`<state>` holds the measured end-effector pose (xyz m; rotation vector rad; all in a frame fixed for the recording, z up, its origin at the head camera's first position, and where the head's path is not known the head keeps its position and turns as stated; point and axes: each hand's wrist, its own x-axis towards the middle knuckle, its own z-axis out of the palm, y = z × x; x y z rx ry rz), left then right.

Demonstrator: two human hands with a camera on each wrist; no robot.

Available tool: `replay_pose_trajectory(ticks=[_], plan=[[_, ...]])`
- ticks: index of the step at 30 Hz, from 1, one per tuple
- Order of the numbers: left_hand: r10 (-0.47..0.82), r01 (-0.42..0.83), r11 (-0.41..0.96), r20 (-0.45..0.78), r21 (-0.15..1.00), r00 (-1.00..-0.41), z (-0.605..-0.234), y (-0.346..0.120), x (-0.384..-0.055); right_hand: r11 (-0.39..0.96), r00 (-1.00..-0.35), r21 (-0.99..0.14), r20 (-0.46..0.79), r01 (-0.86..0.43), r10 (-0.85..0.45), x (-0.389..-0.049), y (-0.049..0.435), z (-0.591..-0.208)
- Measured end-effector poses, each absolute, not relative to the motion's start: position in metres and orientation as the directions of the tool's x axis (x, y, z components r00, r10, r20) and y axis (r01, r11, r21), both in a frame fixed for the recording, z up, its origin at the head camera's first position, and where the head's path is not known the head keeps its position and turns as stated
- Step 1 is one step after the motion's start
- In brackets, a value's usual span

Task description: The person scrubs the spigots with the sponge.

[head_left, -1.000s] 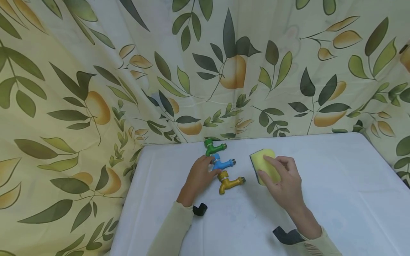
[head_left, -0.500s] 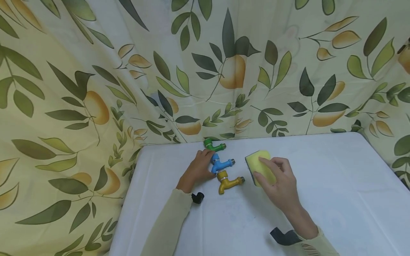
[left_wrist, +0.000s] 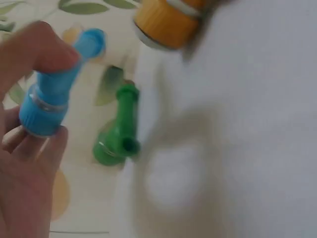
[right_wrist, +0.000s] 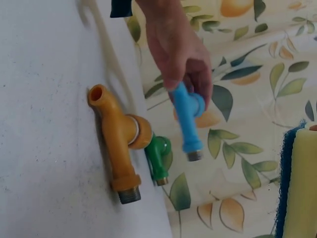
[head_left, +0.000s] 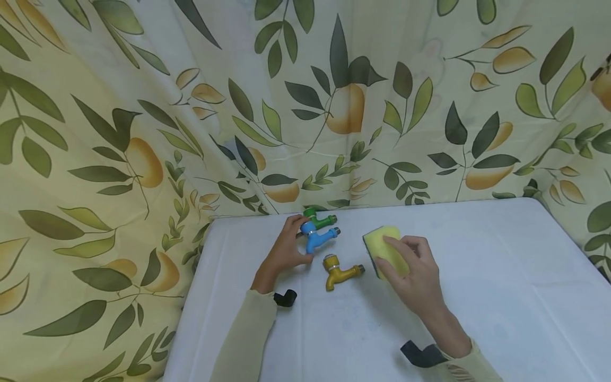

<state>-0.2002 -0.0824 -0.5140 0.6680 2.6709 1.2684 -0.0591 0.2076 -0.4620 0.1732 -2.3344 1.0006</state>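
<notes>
My left hand (head_left: 280, 252) grips a blue plastic tap (head_left: 316, 240) by its knob end, with thumb and fingers around it. The right wrist view shows this tap (right_wrist: 186, 121) raised off the table, its threaded end hanging free. On the table lies a golden-yellow tap (head_left: 342, 274), apart from both hands. Farther back, a green tap (head_left: 322, 219) sits near the table's rear edge, partly hidden by the blue one. My right hand (head_left: 420, 278) pinches a yellow sponge (head_left: 387, 249) with a dark scouring side, held right of the taps.
A white-covered table (head_left: 496, 276) carries everything. Behind it and on the left hangs a leaf-and-fruit patterned curtain (head_left: 205, 159), close to the rear edge and the green tap. Black wrist mounts (head_left: 422, 354) jut out beside both forearms.
My left hand has taken hold of the blue tap and lifted it away from the yellow tap, moving left and back. My right hand has shifted slightly left with the sponge.
</notes>
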Motion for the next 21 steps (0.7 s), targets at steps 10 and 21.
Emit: replay_pose_trajectory(ticks=[10,21], plan=[[0.456,0.427,0.247,0.285,0.870,-0.843,-0.490,-0.066,-0.150,0.718,-0.860,-0.646,0.492,-0.257,0.134,-0.071,0.191,-0.455],[0.430,0.505,0.166,0.398,0.847,-0.810,-0.472,-0.055,-0.128,0.791,-0.781,-0.509,0.621,-0.341,0.063,-0.072,0.183,-0.455]])
